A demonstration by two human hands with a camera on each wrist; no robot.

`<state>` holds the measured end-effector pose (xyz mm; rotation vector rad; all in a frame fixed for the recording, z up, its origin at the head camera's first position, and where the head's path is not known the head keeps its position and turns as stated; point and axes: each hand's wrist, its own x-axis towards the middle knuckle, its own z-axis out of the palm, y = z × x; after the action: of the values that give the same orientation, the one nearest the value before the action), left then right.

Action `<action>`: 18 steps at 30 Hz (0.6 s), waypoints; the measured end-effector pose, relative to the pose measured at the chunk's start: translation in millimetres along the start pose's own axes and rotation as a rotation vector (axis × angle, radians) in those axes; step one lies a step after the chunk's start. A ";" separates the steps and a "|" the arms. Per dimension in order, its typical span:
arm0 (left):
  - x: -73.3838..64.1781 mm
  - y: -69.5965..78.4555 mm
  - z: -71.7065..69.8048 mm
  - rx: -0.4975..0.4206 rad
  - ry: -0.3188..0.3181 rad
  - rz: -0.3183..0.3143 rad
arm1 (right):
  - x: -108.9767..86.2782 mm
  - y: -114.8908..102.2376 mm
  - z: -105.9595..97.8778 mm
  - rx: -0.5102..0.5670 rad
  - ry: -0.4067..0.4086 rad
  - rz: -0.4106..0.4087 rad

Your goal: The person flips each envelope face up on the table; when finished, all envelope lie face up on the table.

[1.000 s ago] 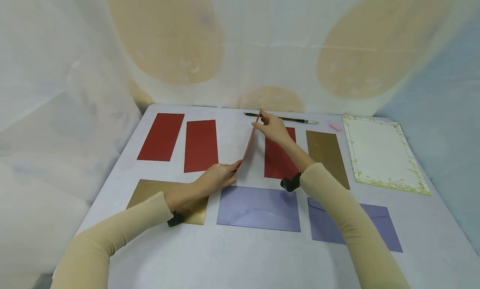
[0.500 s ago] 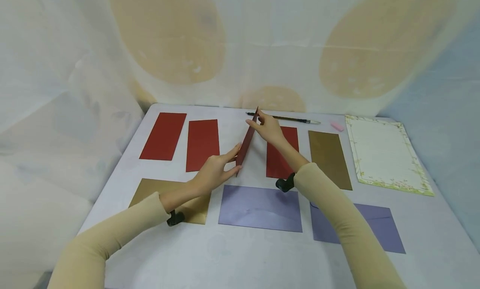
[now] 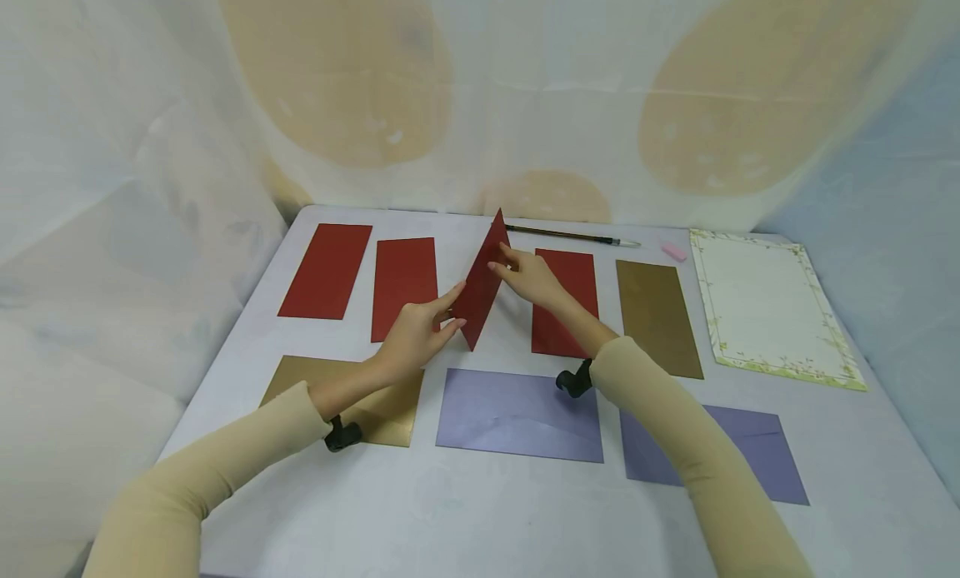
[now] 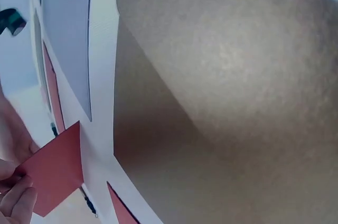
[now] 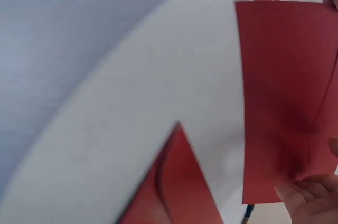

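Observation:
A red envelope (image 3: 482, 285) is held up off the table at a tilt, its broad face partly turned to the head camera. My left hand (image 3: 412, 335) holds its lower left edge between thumb and fingers. On the opposite long edge, my right hand (image 3: 529, 278) pinches it near the upper part. The right wrist view shows the envelope's back (image 5: 280, 76) with a seam, and right-hand fingers (image 5: 311, 195) at one end. Beneath the right forearm lies another red envelope (image 3: 564, 303), partly covered. Two more, a far-left one (image 3: 325, 271) and a nearer one (image 3: 405, 282), lie flat.
In front are a gold envelope (image 3: 390, 416), a light purple envelope (image 3: 517, 416) and a darker purple one (image 3: 765, 453). Further right lie a brown-gold envelope (image 3: 660, 320) and flower-bordered paper (image 3: 772, 307). A brush (image 3: 577, 236) and pink eraser (image 3: 673, 251) are at the back.
The held red envelope has turned from nearly edge-on to showing its broad face, and moved slightly left. My left hand has shifted its hold from the bottom end to the left edge.

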<state>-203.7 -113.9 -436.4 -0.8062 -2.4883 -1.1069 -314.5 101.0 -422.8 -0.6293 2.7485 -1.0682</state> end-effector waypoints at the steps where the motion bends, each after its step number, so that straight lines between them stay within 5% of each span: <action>1: 0.0 -1.6 -0.6 -0.027 0.003 -0.016 | -2.2 0.7 1.6 -0.011 -0.013 -0.017; 7: -0.2 -9.6 -4.2 -0.191 0.039 -0.126 | -8.7 4.9 7.6 -0.062 -0.097 -0.082; 18: 0.6 -21.4 -7.8 -0.216 0.039 -0.258 | -18.2 7.8 11.8 -0.116 -0.219 -0.123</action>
<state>-216.8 -131.3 -443.4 -0.5184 -2.5209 -1.4841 -297.6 106.6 -437.4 -0.8857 2.6225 -0.8107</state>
